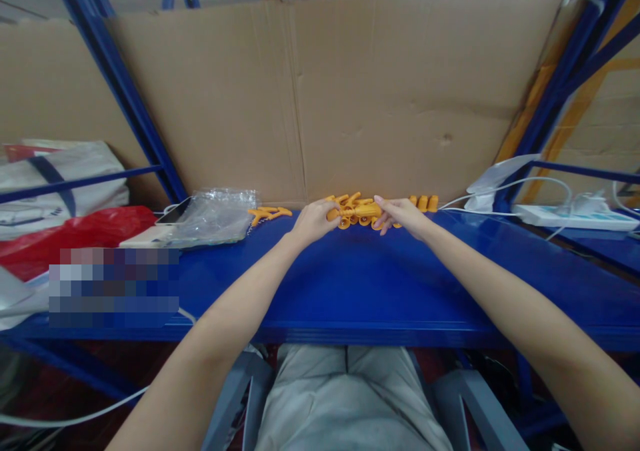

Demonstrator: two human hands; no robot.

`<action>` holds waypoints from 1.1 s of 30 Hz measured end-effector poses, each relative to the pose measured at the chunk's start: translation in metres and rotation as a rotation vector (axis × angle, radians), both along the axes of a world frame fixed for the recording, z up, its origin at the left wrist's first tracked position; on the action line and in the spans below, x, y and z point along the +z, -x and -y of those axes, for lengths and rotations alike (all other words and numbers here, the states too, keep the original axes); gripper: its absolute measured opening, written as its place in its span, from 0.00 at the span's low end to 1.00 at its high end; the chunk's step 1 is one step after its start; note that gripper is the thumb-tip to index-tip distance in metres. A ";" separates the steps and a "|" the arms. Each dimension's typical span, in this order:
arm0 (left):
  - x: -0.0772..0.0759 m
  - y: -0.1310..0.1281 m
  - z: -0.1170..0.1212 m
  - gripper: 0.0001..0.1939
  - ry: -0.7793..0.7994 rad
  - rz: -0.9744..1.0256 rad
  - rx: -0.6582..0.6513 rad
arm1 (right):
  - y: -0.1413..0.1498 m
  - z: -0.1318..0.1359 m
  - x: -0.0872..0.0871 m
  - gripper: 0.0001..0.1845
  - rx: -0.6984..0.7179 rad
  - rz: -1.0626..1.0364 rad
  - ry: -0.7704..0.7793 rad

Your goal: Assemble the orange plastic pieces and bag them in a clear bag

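Note:
At the far side of the blue shelf, a long yellow-orange plastic piece [364,210] lies lengthwise between my two hands. My left hand [315,218] has its fingers closed round the piece's left end. The thumb and fingers of my right hand [403,215] grip its right end. Right beneath and behind it are more orange plastic parts [345,223], some with round, cup-like ends, partly hidden by my hands. Short orange cylinders [424,203] stand in a row just beyond my right hand. Branching orange parts [270,213] lie left of my left hand.
A tall cardboard sheet [380,91] closes off the back of the blue shelf [350,284]. Clear plastic bags [215,214] and a red bag [85,228] lie at left. A white power strip [575,216] with cables is at right. Blue posts [135,104] flank the shelf.

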State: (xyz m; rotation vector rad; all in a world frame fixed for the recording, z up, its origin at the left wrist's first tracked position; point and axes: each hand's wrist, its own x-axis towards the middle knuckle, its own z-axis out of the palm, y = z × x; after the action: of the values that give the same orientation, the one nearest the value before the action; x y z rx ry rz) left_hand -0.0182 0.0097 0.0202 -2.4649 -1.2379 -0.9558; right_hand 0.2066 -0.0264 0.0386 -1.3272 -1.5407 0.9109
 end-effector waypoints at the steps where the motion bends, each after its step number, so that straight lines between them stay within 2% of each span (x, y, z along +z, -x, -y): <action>1: 0.000 0.000 0.000 0.12 0.004 -0.001 0.003 | -0.001 -0.001 0.000 0.25 0.011 0.007 0.000; 4: -0.001 0.000 -0.002 0.11 0.012 -0.011 0.016 | -0.009 -0.003 -0.001 0.25 0.090 0.052 0.011; 7: -0.002 0.000 -0.003 0.10 0.017 -0.014 0.034 | -0.017 -0.004 -0.002 0.19 0.155 0.089 0.001; 10: -0.003 0.001 -0.004 0.10 0.024 -0.010 0.045 | -0.020 -0.005 -0.004 0.26 0.197 0.049 -0.067; 16: 0.000 -0.001 -0.001 0.10 0.027 0.010 0.050 | -0.016 -0.009 -0.005 0.15 0.142 -0.023 -0.095; 21: 0.001 -0.001 0.000 0.12 0.004 0.025 0.021 | -0.014 -0.003 -0.002 0.09 0.129 -0.031 -0.085; 30: -0.003 0.001 -0.003 0.12 -0.052 0.001 0.020 | -0.012 -0.001 -0.002 0.06 0.118 -0.006 -0.079; 33: -0.004 0.001 -0.003 0.11 -0.070 -0.001 0.016 | -0.013 -0.003 -0.002 0.09 0.147 0.011 -0.077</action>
State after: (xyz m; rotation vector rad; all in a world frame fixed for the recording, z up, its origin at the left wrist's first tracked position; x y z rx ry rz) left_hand -0.0188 0.0128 0.0164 -2.3980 -1.2015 -0.9768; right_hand 0.2192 -0.0239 0.0363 -1.1781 -1.6825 0.9272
